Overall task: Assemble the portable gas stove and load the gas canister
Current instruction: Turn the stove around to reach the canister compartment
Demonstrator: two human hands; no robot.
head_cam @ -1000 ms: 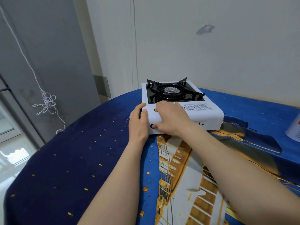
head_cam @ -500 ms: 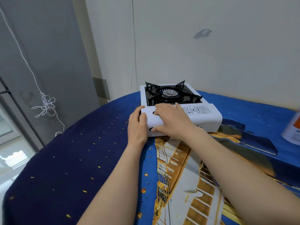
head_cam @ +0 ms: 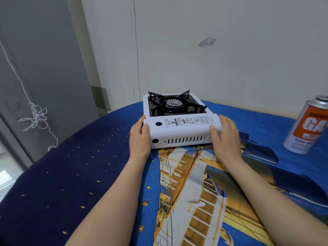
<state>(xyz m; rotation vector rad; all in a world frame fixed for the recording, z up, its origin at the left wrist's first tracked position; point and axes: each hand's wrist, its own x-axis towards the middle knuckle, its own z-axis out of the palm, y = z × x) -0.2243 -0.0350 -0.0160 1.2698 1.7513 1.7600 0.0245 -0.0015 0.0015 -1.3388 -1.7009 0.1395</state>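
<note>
left hand (head_cam: 139,137) grasping stove (head_cam: 179,132) left end | right hand (head_cam: 225,136) shifted to grasp right end

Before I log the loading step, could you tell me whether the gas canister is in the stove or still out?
Still out: the gas canister stands upright on the tablecloth, apart from the stove, to its right.

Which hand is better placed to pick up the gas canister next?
Probably right: the right hand grips the stove end nearest the upright gas canister; the left hand grips the far end.
</note>
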